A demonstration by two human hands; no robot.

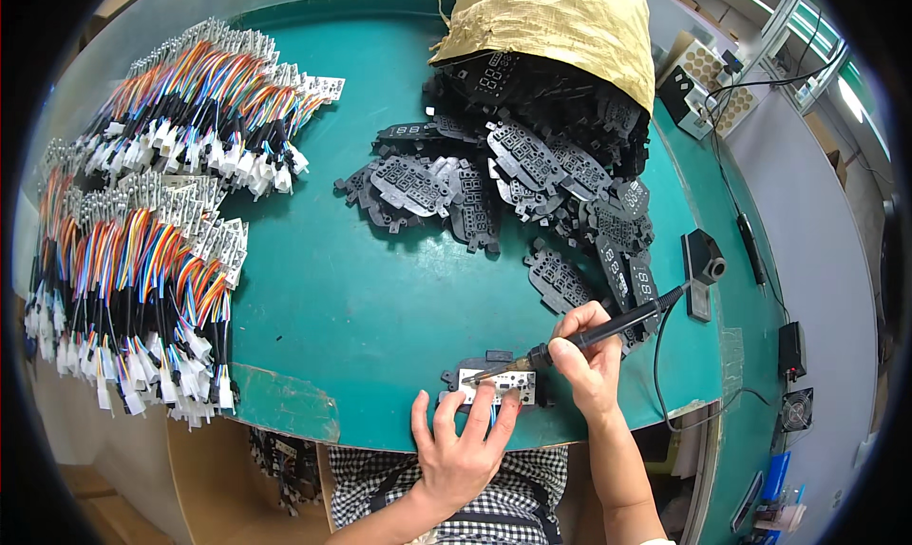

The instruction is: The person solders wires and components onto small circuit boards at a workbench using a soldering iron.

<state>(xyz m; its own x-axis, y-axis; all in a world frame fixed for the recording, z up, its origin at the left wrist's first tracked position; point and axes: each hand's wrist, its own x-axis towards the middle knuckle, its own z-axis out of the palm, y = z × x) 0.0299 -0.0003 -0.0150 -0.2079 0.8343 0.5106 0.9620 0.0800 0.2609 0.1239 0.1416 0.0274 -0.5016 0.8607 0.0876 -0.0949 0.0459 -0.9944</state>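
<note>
Teal and rounded at its edges, the counter fills most of the view, with grey floor beyond its right edge. At the near edge, the right hand has its fingers closed around the black handle of a soldering iron, whose metal tip touches the small white circuit board. The left hand lies just beside it, its fingers spread and pressing the board's near side flat against the counter; coloured wires show under them. The board sits in a dark holder right at the near edge, middle of the counter.

From the iron's handle a black cable loops toward the right edge, where a small black iron stand sits. Farther back, a heap of black moulded display frames spills out of a tan woven sack at the far edge. Along the left edge lie two big bundles of multicoloured ribbon-wire harnesses with white plugs, one near the far left corner and one closer.
</note>
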